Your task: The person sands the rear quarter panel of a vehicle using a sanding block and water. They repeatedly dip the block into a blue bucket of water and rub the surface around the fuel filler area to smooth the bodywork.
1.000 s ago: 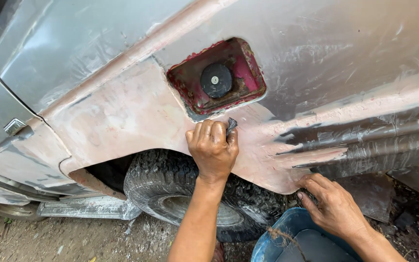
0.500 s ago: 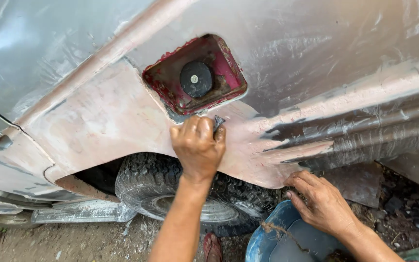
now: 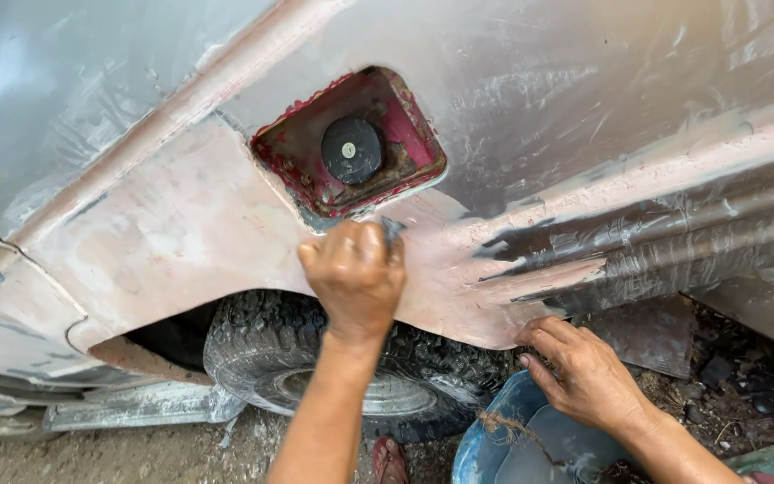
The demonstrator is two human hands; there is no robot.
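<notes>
My left hand (image 3: 356, 273) is closed on a small grey sanding piece (image 3: 391, 230) and presses it against the pinkish filler patch (image 3: 172, 242) on a silver car body panel (image 3: 566, 99), just below the open red fuel filler recess (image 3: 351, 143) with its black cap (image 3: 349, 150). My right hand (image 3: 584, 372) rests with spread fingers on the lower edge of the wheel arch, beside the filler's end. It holds nothing.
A black tyre (image 3: 315, 358) sits in the wheel arch under my left forearm. A blue bucket (image 3: 512, 444) with water stands below my right hand. Dirt ground, a loose grey panel piece (image 3: 651, 332) and a red sandal tip (image 3: 390, 459) lie beneath.
My left hand with the sanding piece has slid a little left and down along the filler under the fuel recess. The view has shifted. My right hand keeps its place on the arch edge.
</notes>
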